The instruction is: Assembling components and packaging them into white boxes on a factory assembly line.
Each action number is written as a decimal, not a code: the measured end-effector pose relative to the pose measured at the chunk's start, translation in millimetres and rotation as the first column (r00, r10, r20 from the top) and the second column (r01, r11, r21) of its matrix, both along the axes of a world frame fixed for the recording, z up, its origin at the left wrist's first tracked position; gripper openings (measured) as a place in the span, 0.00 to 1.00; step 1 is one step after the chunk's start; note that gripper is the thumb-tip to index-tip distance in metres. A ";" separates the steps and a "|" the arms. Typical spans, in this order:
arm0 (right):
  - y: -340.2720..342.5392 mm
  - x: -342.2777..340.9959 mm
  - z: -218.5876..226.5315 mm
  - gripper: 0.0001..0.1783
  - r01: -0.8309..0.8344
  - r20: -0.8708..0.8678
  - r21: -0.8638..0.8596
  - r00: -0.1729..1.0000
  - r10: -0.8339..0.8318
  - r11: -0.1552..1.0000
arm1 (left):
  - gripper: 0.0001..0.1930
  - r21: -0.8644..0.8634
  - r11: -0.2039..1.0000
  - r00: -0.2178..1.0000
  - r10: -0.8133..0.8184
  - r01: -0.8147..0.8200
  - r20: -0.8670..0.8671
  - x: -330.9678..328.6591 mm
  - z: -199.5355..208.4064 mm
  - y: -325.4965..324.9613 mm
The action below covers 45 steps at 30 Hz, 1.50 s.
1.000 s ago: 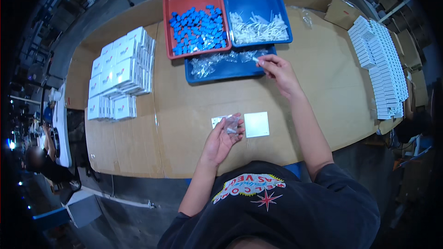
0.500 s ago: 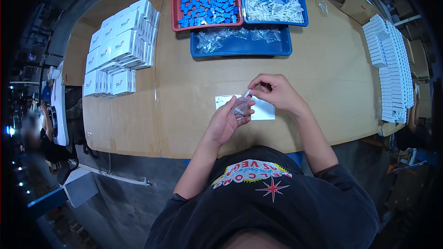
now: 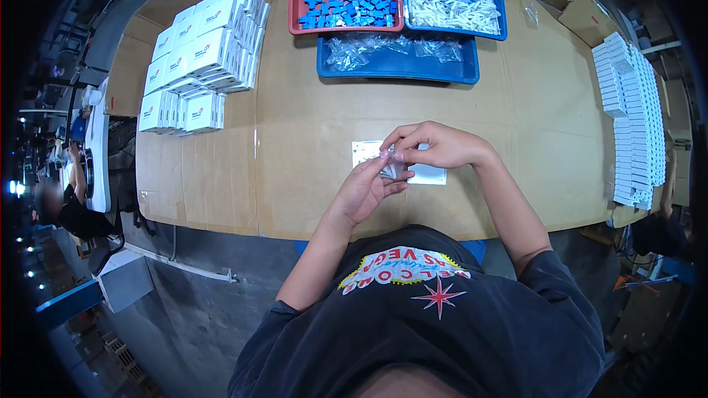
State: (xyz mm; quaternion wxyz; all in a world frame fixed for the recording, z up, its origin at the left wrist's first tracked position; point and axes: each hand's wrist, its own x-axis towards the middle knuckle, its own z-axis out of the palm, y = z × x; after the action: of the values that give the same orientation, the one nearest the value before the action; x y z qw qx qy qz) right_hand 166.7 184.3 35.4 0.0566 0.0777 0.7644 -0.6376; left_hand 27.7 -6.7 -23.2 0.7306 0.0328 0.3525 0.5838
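Note:
My left hand (image 3: 360,193) is closed on a small clear plastic bag (image 3: 391,170), thumb on one side and fingers behind it. Small whitish pieces show through the film, though their exact kind is too small to tell. At the upper edge of the bag, the fingertips of my right hand (image 3: 441,144) are pinched together against it, beside the left thumb. Beneath both hands a flat white card or box (image 3: 429,175) lies on the cardboard, partly covered by them.
Beyond the hands stand a red tray (image 3: 293,7) of blue pieces, a blue tray (image 3: 503,7) of white sticks and a lower blue tray (image 3: 398,74) with clear bags. White boxes (image 3: 203,55) are stacked left, more thin white boxes (image 3: 636,129) right. Another person sits far left.
My right fingertips have come down and left onto the bag's upper edge, near my left thumb. The white piece seen there before is no longer distinct. The whole view has shifted slightly.

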 end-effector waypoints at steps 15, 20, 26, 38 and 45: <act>-7.7 2.0 5.1 0.22 0.092 0.000 -0.083 0.996 -0.092 0.992 | 0.22 0.111 0.994 0.999 -0.024 0.019 0.044 -3.3 7.8 1.4; -12.2 -2.3 -6.3 0.24 -0.019 0.052 -0.021 0.998 0.020 1.000 | 0.21 0.077 0.997 1.000 0.003 -0.002 -0.007 -3.3 -0.6 -8.2; 36.9 -1.7 4.9 0.19 0.279 -0.008 0.162 0.960 -0.281 0.947 | 0.25 0.061 0.998 0.997 0.002 0.003 -0.077 -4.9 7.8 -8.8; 219.7 -18.3 -2.1 0.11 0.525 -0.433 0.850 0.746 -0.505 0.046 | 0.26 0.220 0.963 0.932 -0.068 0.154 -0.356 0.2 25.6 -19.9; 231.7 -29.3 -7.3 0.08 0.419 -0.376 0.908 0.788 -0.488 -0.024 | 0.23 0.197 0.963 0.831 -0.044 0.183 -0.554 -4.5 34.5 -26.0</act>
State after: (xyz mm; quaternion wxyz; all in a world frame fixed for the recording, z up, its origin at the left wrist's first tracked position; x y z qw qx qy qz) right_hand 137.4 416.0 28.1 -0.1961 0.3556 0.9135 0.0260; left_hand 23.3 -32.7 11.3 0.6241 0.3071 0.4694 0.5439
